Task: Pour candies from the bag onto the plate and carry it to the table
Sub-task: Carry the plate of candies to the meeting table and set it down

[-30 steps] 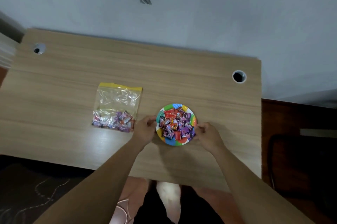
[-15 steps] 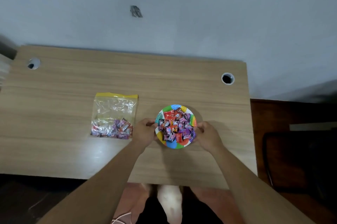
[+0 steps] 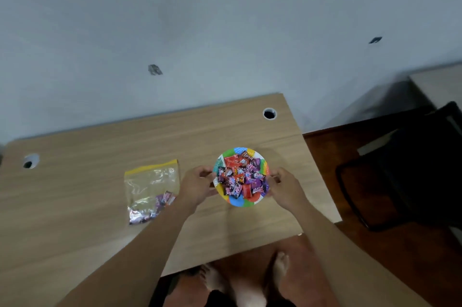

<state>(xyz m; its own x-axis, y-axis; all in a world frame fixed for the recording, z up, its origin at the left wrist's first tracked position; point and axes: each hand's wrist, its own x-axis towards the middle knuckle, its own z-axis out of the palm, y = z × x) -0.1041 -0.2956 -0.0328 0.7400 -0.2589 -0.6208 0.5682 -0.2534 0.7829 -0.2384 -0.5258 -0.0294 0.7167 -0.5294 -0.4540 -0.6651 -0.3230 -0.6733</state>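
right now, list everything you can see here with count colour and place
light wooden desk: one, against the grey wall
round cable holes: two, white-rimmed, far desk corners
multicoloured paper plate: one, right part of desk, between both hands
wrapped candies: many, red, purple, black, heaped on plate
clear zip bag with yellow strip: one, flat on the desk, left of plate, few candies inside
black chair: one, right of desk
left hand: at plate's left rim
right hand: at plate's right rim
bare feet: two, below desk edge
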